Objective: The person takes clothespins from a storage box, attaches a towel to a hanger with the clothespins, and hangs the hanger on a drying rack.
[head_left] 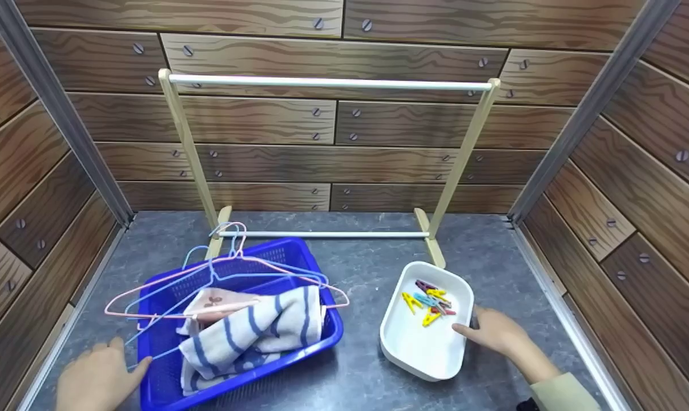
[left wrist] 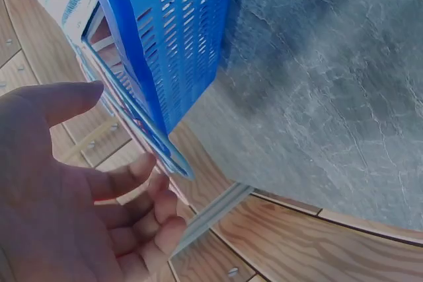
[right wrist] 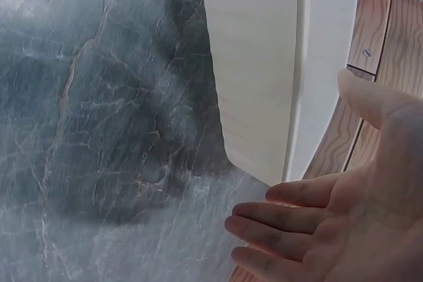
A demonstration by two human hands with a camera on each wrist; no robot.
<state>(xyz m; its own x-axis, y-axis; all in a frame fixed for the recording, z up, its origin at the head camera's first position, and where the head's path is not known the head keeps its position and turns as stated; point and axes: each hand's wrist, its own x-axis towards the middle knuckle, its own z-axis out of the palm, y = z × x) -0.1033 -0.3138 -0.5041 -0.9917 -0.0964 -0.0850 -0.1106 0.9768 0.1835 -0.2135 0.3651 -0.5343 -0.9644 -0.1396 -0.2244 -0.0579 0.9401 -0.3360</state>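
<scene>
On the left, a blue plastic basket holds a white towel with blue stripes and a pinkish cloth. Pink and blue clothes hangers lie across its top. My left hand is at the basket's near left corner, thumb and fingers spread apart around the ends of the hangers; in the left wrist view its fingertips come right up to the hanger ends. A white tub with several coloured clothespins stands on the right. Beside its right wall is my right hand, fingers extended, thumb over the rim.
Behind the basket and tub stands a wooden drying rack with a white top rail and a lower bar. Wood-patterned walls enclose the grey marbled floor at the back and both sides.
</scene>
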